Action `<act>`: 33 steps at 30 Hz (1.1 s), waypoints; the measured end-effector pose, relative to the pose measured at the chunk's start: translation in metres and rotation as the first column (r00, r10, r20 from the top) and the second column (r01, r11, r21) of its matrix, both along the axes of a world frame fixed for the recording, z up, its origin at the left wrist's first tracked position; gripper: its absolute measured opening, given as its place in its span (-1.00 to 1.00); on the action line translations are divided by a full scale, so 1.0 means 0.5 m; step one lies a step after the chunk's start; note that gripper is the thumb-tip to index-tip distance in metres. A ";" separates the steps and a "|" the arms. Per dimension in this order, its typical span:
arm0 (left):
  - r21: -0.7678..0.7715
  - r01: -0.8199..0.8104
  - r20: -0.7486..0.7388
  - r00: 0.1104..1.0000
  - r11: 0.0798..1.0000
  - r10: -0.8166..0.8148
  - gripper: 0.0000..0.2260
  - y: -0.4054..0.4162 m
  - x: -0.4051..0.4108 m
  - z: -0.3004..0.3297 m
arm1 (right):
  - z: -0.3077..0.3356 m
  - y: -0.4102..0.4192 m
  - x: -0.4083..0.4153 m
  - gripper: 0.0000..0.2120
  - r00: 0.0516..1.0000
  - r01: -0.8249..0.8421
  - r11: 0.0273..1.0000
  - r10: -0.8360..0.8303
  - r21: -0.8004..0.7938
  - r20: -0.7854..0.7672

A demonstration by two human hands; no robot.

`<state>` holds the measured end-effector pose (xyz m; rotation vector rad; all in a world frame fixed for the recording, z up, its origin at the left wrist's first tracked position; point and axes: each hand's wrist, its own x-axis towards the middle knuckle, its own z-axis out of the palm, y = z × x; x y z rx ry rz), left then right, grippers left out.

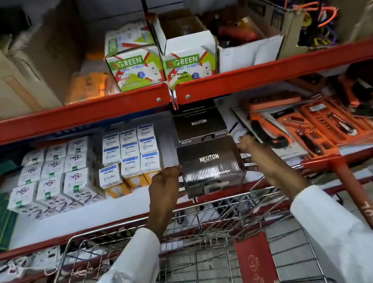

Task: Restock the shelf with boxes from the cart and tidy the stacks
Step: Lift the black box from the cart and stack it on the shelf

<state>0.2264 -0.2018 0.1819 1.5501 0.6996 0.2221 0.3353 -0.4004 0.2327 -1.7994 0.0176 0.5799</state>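
Black NEUTON box (211,165) w/ white lettering, red shelf rails (64,116), orange tool packs (320,127), white sleeves (357,236).

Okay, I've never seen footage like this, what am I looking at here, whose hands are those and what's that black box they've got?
This is a single picture from a camera worn on a person's head, looking forward and down. There is no machine: the left hand and right hand belong to that person, in white sleeves. Together they hold a black Neuton box by its sides at the front of the middle shelf, in front of a second Neuton box. Left of it stand stacked white bulb boxes; right lie orange tool kits. Below is a wire shopping cart.
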 end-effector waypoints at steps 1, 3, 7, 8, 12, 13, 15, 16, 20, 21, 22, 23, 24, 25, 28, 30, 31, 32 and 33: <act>0.025 0.005 0.001 1.000 1.000 -0.005 -0.78 0.001 0.012 -0.014 | -0.014 0.001 0.018 -0.62 1.000 0.004 1.000 -0.005 -0.016 -0.009; 0.073 0.011 -0.018 1.000 0.997 -0.009 -0.85 0.005 0.034 -0.040 | -0.045 0.002 0.052 -0.61 1.000 0.012 0.999 -0.013 -0.048 -0.019; 0.123 0.011 -0.047 0.999 0.992 -0.006 -0.84 0.006 0.059 -0.069 | -0.113 0.001 0.100 -0.41 0.999 0.036 0.996 -0.034 -0.081 0.025; 0.132 0.011 -0.052 0.999 0.991 -0.004 -0.81 0.006 0.062 -0.074 | -0.112 0.004 0.098 -0.43 0.999 0.029 0.995 -0.025 -0.098 0.042; 0.073 0.004 -0.072 0.997 0.997 0.001 -0.72 0.005 0.065 -0.085 | -0.109 0.007 0.088 -0.63 0.995 0.006 0.986 0.010 -0.169 0.096; 0.055 -0.001 -0.071 0.997 0.998 0.005 -0.71 0.005 0.065 -0.087 | -0.112 0.006 0.086 -0.62 0.995 0.011 0.986 0.006 -0.168 0.101; 0.022 -0.017 -0.060 0.998 1.000 0.018 -0.76 0.003 0.067 -0.090 | -0.118 0.004 0.085 -0.60 0.994 0.024 0.987 -0.007 -0.161 0.110; 0.017 -0.022 -0.050 0.999 1.000 0.023 -0.77 0.003 0.068 -0.093 | -0.120 0.004 0.085 -0.60 0.994 0.029 0.988 -0.012 -0.149 0.109; 0.008 -0.026 -0.011 1.000 1.000 0.026 -0.79 0.004 0.070 -0.103 | -0.130 0.002 0.093 -0.60 0.996 0.041 0.993 -0.031 -0.112 0.087; 0.003 -0.025 -0.009 1.000 1.000 0.025 -0.78 0.004 0.072 -0.104 | -0.133 0.000 0.095 -0.59 0.995 0.039 0.994 -0.029 -0.107 0.091; 0.004 -0.024 -0.010 1.000 1.000 0.024 -0.75 0.004 0.074 -0.106 | -0.136 -0.001 0.096 -0.58 0.995 0.037 0.994 -0.027 -0.103 0.097; 0.007 -0.026 -0.011 1.000 1.000 0.026 -0.73 0.004 0.075 -0.107 | -0.137 -0.001 0.097 -0.58 0.995 0.037 0.995 -0.027 -0.098 0.100; 0.010 -0.028 -0.012 1.000 1.000 0.028 -0.73 0.005 0.077 -0.108 | -0.140 -0.002 0.097 -0.58 0.994 0.038 0.994 -0.028 -0.098 0.101; 0.009 -0.031 -0.009 0.999 0.999 0.031 -0.73 0.005 0.077 -0.109 | -0.142 -0.003 0.098 -0.58 0.994 0.039 0.994 -0.029 -0.102 0.103; 0.000 -0.028 -0.001 1.000 1.000 0.028 -0.76 0.005 0.076 -0.110 | -0.146 -0.003 0.098 -0.58 0.994 0.036 0.994 -0.026 -0.098 0.105; 0.008 -0.031 -0.004 1.000 1.000 0.031 -0.77 0.004 0.077 -0.110 | -0.149 -0.003 0.101 -0.58 0.994 0.041 0.995 -0.032 -0.087 0.100; 0.011 -0.032 -0.005 0.999 0.999 0.032 -0.77 0.005 0.076 -0.110 | -0.150 -0.003 0.101 -0.58 0.995 0.041 0.996 -0.033 -0.082 0.098; 0.014 -0.031 -0.007 0.999 0.999 0.031 -0.77 0.005 0.076 -0.111 | -0.151 -0.004 0.101 -0.58 0.995 0.041 0.996 -0.034 -0.077 0.096; 0.016 -0.027 -0.007 1.000 0.999 0.027 -0.77 0.005 0.075 -0.109 | -0.152 -0.004 0.100 -0.58 0.995 0.037 0.996 -0.029 -0.076 0.097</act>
